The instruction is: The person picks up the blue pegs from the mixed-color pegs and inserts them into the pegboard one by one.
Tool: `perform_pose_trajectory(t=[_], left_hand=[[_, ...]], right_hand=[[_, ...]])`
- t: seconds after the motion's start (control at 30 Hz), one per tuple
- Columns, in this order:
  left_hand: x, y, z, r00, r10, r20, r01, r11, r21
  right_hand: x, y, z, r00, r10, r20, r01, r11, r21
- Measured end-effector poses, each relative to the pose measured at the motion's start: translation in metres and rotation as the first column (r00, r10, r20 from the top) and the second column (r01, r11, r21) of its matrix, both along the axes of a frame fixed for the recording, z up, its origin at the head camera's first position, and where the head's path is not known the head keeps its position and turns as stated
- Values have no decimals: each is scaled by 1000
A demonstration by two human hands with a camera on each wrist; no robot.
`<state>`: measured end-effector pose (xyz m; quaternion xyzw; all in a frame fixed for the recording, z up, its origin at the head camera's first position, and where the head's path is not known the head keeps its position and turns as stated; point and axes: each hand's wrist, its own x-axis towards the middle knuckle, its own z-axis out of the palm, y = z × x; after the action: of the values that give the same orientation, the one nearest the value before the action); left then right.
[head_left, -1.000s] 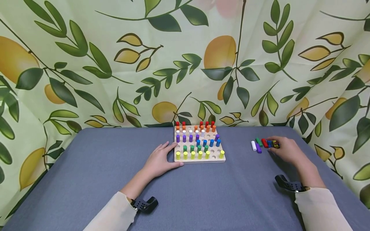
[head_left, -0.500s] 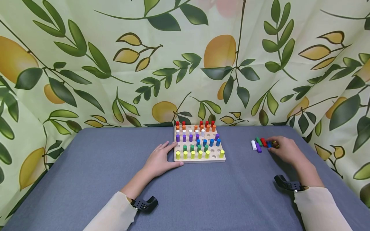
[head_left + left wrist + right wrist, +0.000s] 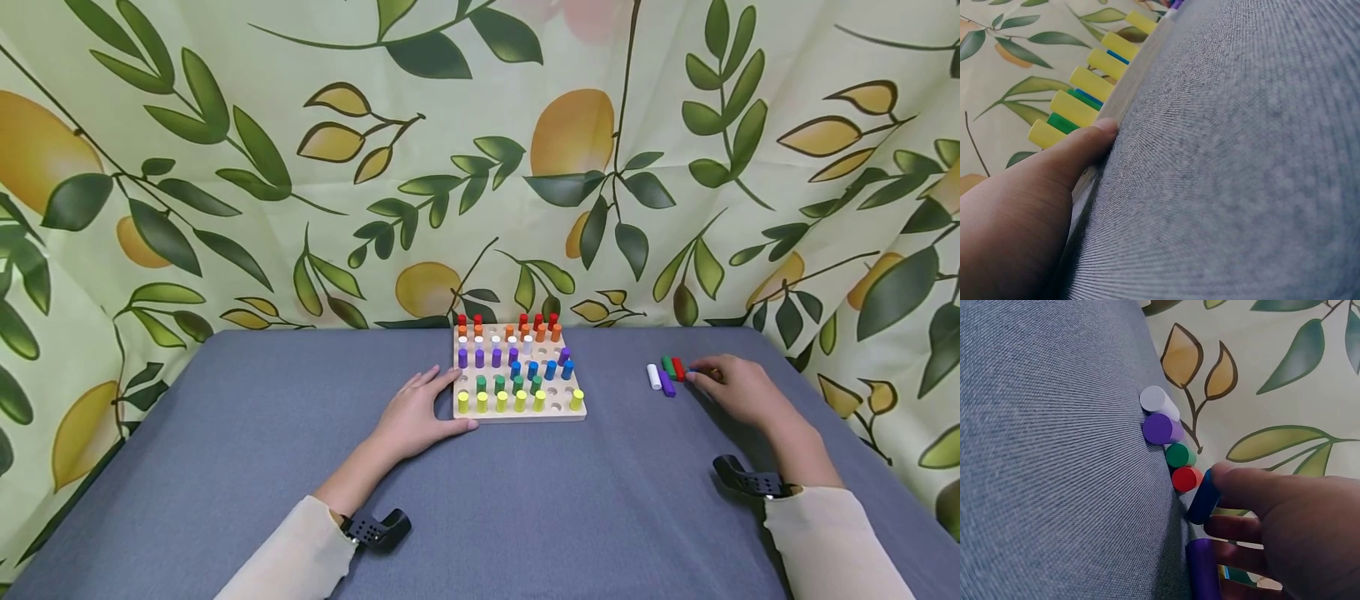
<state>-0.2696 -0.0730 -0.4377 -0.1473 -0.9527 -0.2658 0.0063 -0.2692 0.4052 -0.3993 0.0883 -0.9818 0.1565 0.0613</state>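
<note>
My left hand (image 3: 412, 417) braces the near-left corner of a wooden pegboard (image 3: 517, 419), its thumb along the front edge and fingertips at the left side. Rows of coloured pegs stand in the board, with yellow pegs (image 3: 1094, 84) nearest the thumb. Off to the right, my right hand (image 3: 738, 392) pinches a blue peg (image 3: 1202, 501), which tilts close over the cloth. Beside it lie a red peg (image 3: 1185, 479), a green peg (image 3: 1179, 455), a purple peg (image 3: 1160, 429) and a white peg (image 3: 1157, 400). Another purple peg (image 3: 1202, 569) lies by the lower fingers.
A grey-blue cloth (image 3: 555, 517) covers the table. Behind it hangs a curtain (image 3: 480, 100) printed with leaves and fruit. A few holes in the board, such as one in the front row, hold no peg.
The red peg has shifted left and turned to lie alongside the green one. The white and purple pegs have slid slightly left. My right fingertips have moved left; the left hand stays put.
</note>
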Motion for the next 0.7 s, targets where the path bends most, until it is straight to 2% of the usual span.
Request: perform_pose_trajectory(t=[0.53,0.7], left_hand=[[0,0,0,1000,-2,-1,2,1000,-9],[0,0,1,1000,-2,0,2,1000,-8]], right_hand=[[-2,0,-1,998,-59,7,60,997,-44],[-4,1,-6,995,-102,-21,100,992,-74]])
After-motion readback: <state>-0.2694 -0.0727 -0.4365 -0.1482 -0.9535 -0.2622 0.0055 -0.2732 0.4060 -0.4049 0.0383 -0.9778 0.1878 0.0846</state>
